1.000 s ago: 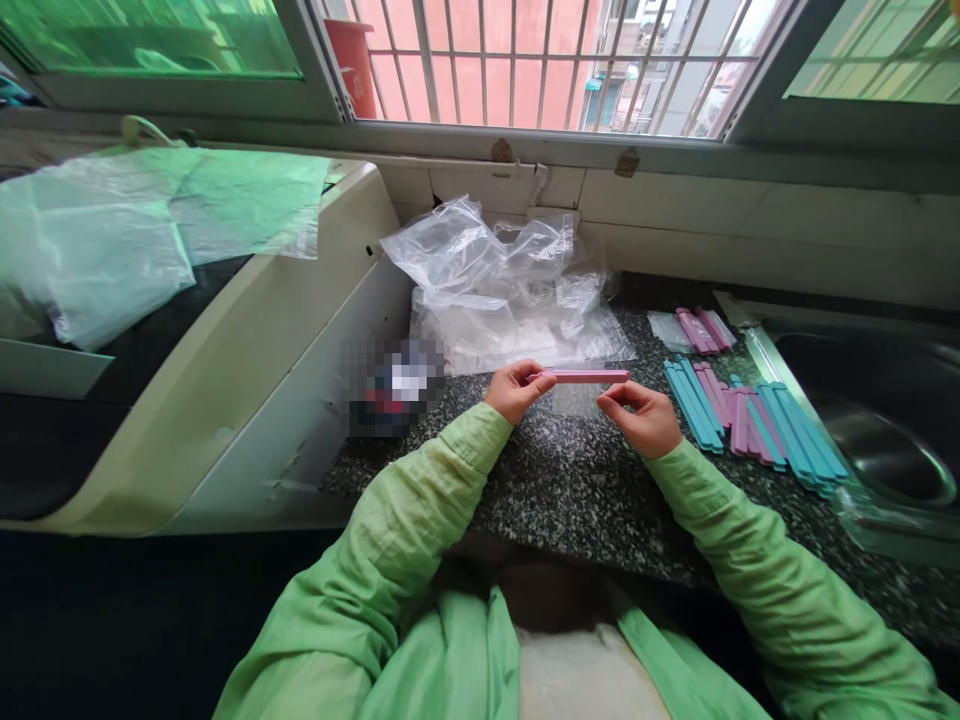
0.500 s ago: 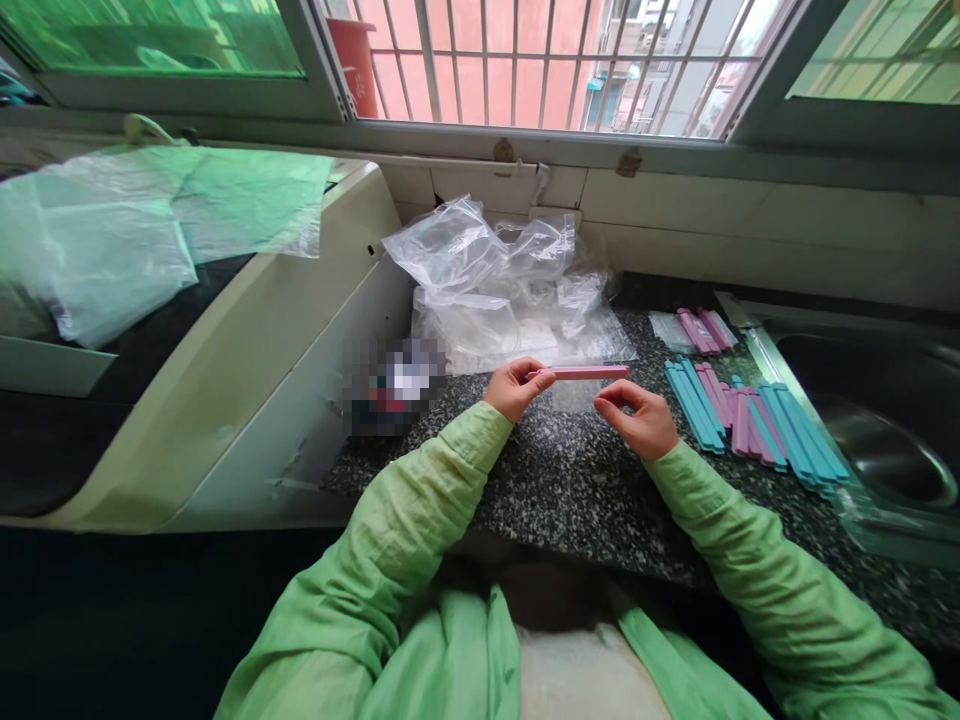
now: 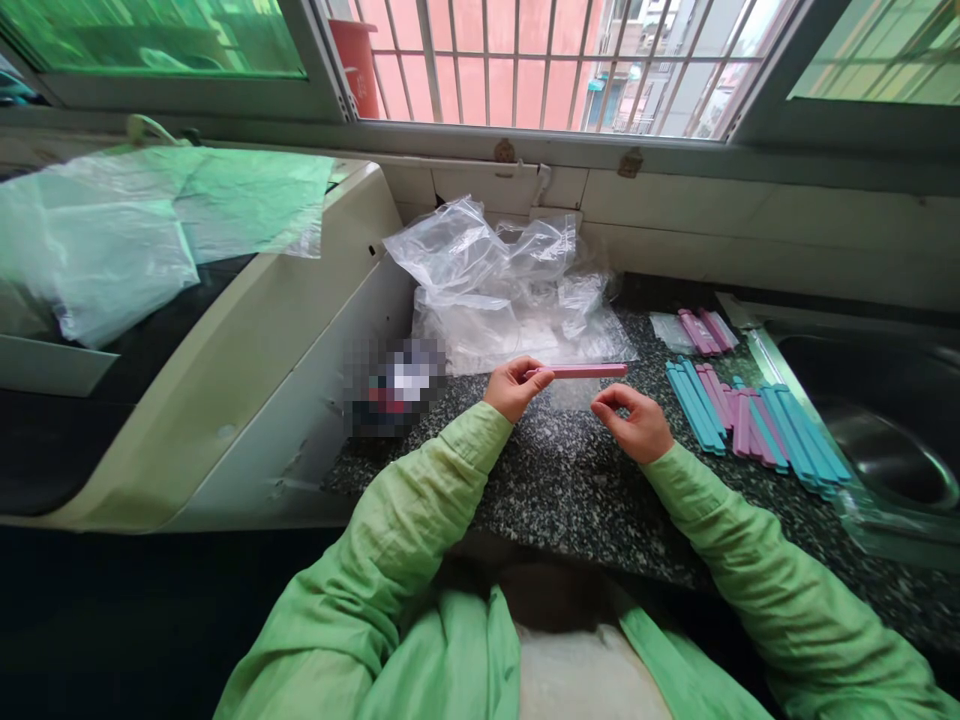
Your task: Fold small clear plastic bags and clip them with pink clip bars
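Left hand (image 3: pixel 514 388) pinched on one end of a pink strip (image 3: pixel 589 371), held level above the bench (image 3: pixel 555 490); right hand (image 3: pixel 636 422) loosely curled near its free end, cannot tell if gripping anything; teal and pink strips (image 3: pixel 741 425) lie to the right.

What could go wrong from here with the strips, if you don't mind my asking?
The pink strip appears held near one end by the left hand, so its far end could dip or it might slip. The rightmost teal strips lie beside the sink; a brush from the right sleeve might nudge some in.
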A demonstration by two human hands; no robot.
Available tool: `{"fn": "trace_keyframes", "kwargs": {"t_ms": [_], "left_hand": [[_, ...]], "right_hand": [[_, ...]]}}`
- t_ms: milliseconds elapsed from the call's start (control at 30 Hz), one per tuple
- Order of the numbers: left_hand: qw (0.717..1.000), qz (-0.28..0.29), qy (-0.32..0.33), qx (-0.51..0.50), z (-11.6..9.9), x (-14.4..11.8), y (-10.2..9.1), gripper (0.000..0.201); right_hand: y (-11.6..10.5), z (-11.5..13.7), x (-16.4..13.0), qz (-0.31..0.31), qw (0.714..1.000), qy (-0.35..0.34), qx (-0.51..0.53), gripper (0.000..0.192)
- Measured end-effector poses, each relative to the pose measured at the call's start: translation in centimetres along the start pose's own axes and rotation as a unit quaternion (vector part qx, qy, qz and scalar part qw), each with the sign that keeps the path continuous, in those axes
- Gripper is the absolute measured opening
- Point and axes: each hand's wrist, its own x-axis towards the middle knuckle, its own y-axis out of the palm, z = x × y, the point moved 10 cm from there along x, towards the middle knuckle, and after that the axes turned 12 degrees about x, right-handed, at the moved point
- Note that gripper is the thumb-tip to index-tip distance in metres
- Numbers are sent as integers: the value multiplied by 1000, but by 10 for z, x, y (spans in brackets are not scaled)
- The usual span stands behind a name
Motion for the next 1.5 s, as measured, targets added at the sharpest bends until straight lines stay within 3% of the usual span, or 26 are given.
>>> {"fn": "trace_keyframes", "kwargs": {"t_ms": [233,400,600,900,1033,1167,1300,1500], "left_hand": [[1000,7,7,2,1,1,0,47],[999,33,32,8,2,2,3,42],[996,72,59,-4,0,-2,12,37],[997,-34,37,-67,-2,-1,-2,46],[995,-46,8,-93,-6,3,0,47],[994,-32,11,-101,-23,12,14,43],[995,-10,35,-92,-49,27,41,36],[998,-22,25,-52,-65,56,87,26]], "right_hand": [[-4,0,0,-9,1000,10,13,21],[-27,-4,-1,-86,996,18,20,26],[-28,12,-3,-88,993,-66,-39,19],[-10,33,-5,-35,981,-143,-122,10],[-17,43,-8,-65,968,-162,-182,11],[-33,63,-9,-88,946,-179,-254,14],[-56,74,-4,-88,923,-177,-330,15],[-96,57,16,-77,894,-122,-425,20]]}}
